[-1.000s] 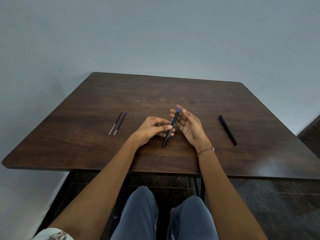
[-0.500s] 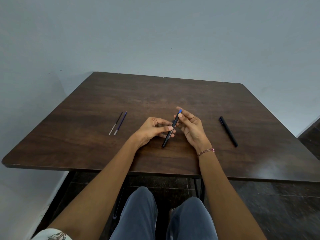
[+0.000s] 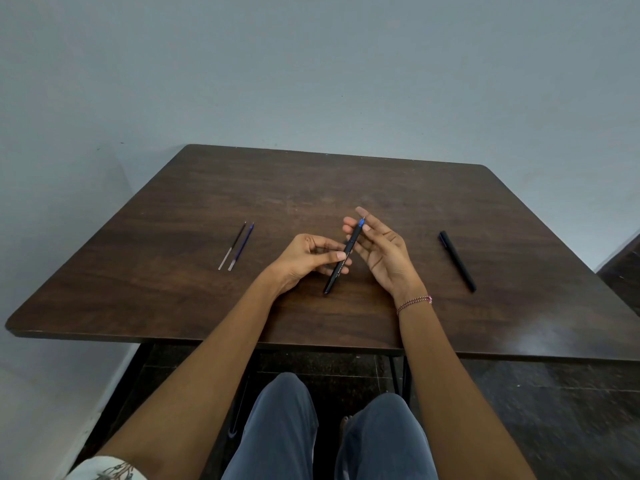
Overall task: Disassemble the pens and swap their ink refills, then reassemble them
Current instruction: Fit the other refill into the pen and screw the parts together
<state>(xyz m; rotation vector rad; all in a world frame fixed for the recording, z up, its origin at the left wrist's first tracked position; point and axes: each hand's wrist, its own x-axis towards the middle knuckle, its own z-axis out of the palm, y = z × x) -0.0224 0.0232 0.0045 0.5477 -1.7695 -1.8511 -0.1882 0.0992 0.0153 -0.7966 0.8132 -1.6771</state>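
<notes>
My left hand grips a black pen round its middle and holds it slanted just above the table, lower end toward me. The pen's blue tip points away from me. My right hand pinches that tip between thumb and fingertips. Two loose ink refills lie side by side on the left of the table, a dark one and a blue one. A second black pen lies flat to the right of my right hand.
The dark wooden table stands against a pale wall, its near edge just in front of my knees. A dark floor shows under and to the right of the table.
My right hand lay open beside the pen. Its fingers have since closed on the blue tip. The left hand has kept its hold, and the pen has barely moved.
</notes>
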